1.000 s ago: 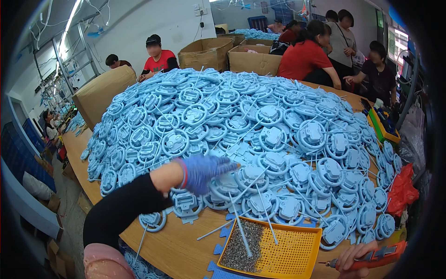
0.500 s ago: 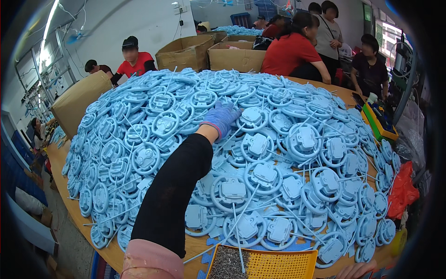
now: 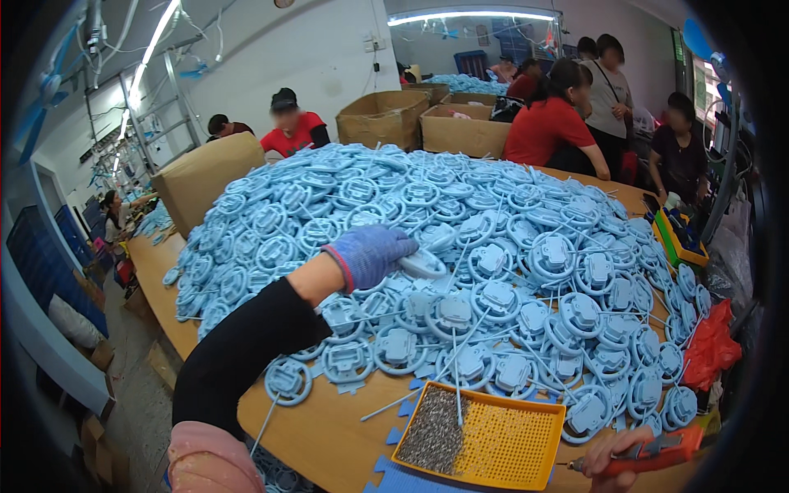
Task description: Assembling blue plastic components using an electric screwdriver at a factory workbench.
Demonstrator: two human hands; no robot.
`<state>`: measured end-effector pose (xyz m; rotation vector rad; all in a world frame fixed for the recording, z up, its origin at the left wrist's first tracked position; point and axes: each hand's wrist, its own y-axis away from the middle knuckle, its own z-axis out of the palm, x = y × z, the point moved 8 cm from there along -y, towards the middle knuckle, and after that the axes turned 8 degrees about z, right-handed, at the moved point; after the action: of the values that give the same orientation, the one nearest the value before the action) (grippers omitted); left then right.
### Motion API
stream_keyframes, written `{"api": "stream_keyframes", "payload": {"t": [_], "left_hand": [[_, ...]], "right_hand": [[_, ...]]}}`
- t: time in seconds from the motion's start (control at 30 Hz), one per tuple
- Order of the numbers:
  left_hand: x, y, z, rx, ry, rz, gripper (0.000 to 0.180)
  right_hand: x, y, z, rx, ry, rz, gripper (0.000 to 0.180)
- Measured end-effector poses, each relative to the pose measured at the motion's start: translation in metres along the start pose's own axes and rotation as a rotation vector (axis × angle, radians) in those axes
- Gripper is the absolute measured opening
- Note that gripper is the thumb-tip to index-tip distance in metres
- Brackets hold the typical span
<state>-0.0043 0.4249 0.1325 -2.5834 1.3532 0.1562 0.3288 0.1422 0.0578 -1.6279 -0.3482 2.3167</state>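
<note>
My left hand [image 3: 371,256], in a blue-purple glove, is closed on a light blue ring-shaped plastic part [image 3: 424,264] with its fingers over the near rim. It is just above a large heap of similar parts [image 3: 493,260], many with a boxy centre and a thin stick. At the lower right my bare right hand [image 3: 610,460] is closed around a red electric screwdriver [image 3: 657,453], its thin bit pointing left. Beside the bit is a yellow perforated tray [image 3: 526,444], with many small metal screws [image 3: 431,431] gathered in its left half.
Blue foam matting [image 3: 411,476] lies under the tray on the wooden table [image 3: 308,435]. Cardboard boxes [image 3: 382,119] stand behind the heap. A red plastic bag [image 3: 712,341] and a yellow-green tool bin [image 3: 680,238] are at the right. Several people sit or stand beyond the table.
My left hand has drawn back from the heap, now with a ring-shaped part in it. The view has shifted, and more of my right hand and the screwdriver shows.
</note>
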Motion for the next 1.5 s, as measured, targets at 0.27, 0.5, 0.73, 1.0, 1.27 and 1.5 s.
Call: {"api": "stream_keyframes", "payload": {"t": [0.27, 0.5, 0.73, 1.0, 1.27, 1.5], "left_hand": [[0.08, 0.149, -0.029, -0.147, 0.298, -0.165, 0.036], [0.083, 0.22, -0.044, 0.212, 0.699, -0.211, 0.035], [0.053, 0.271, -0.023, 0.436, 1.217, -0.608, 0.031], [0.042, 0.294, -0.091, 0.908, 1.153, -0.455, 0.028], [-0.052, 0.302, -0.021, 0.617, 1.569, -0.907, 0.029], [-0.117, 0.288, 0.022, 0.822, 1.174, -1.047, 0.071]], "right_hand": [[-0.009, 0.006, 0.033, -0.017, -0.036, -0.091, 0.059], [-0.012, 0.011, 0.051, -0.036, -0.021, -0.048, 0.063], [0.003, 0.029, 0.066, -0.076, -0.055, -0.015, 0.06], [-0.006, 0.045, 0.075, -0.034, -0.021, -0.024, 0.061], [0.004, 0.044, 0.052, 0.074, 0.062, -0.024, 0.064], [-0.002, 0.033, 0.053, 0.1, 0.119, -0.021, 0.063]]}}
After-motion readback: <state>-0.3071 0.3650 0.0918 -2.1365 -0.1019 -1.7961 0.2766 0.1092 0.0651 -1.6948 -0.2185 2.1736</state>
